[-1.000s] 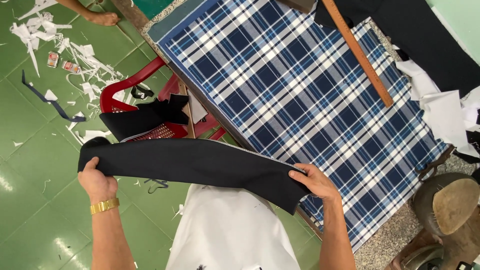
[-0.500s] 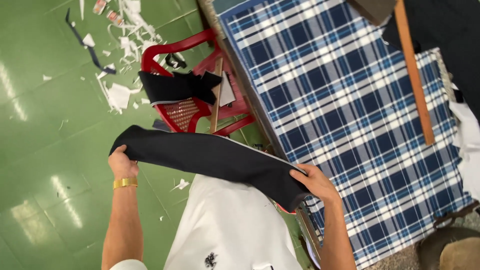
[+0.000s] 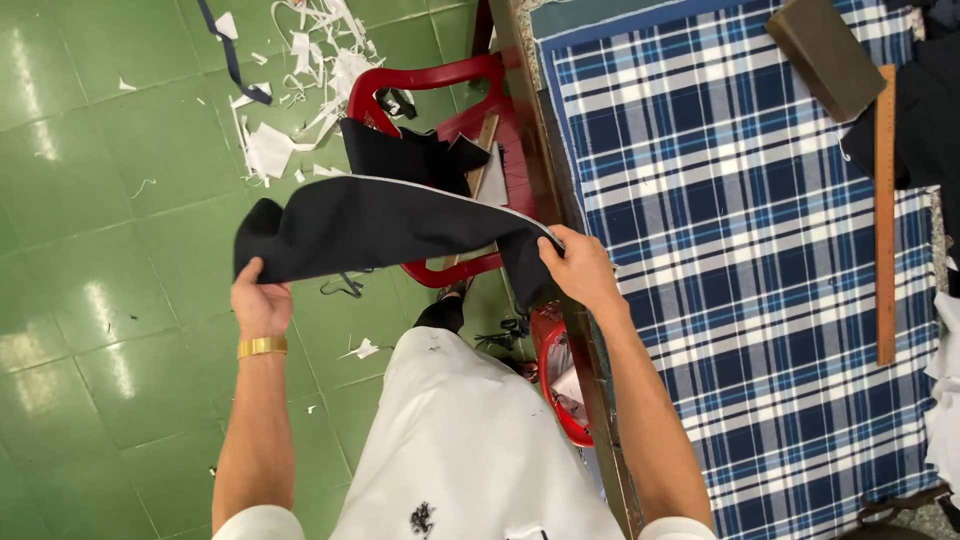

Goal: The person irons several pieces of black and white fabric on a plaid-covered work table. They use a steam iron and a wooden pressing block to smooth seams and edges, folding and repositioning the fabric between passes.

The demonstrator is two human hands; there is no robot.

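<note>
A long strip of dark navy cloth (image 3: 385,228) hangs stretched between my two hands, over the green floor beside the table. My left hand (image 3: 260,298), with a gold watch on the wrist, grips its left end. My right hand (image 3: 578,268) pinches its right end at the table's edge. Just beyond the strip stands a red plastic chair (image 3: 440,80) with more dark cloth pieces (image 3: 405,155) piled on its seat. A blue and white plaid fabric (image 3: 740,250) lies spread over the table to the right.
A wooden ruler (image 3: 885,215) lies along the plaid's right side, with a brown block (image 3: 825,55) at its top. White paper and cloth scraps (image 3: 290,70) litter the green tiled floor (image 3: 100,250). A red bin (image 3: 555,370) sits under the table edge.
My view has swung left toward the chair. Both hands have carried the navy strip off the table side and closer to the red chair; the strip now sags less.
</note>
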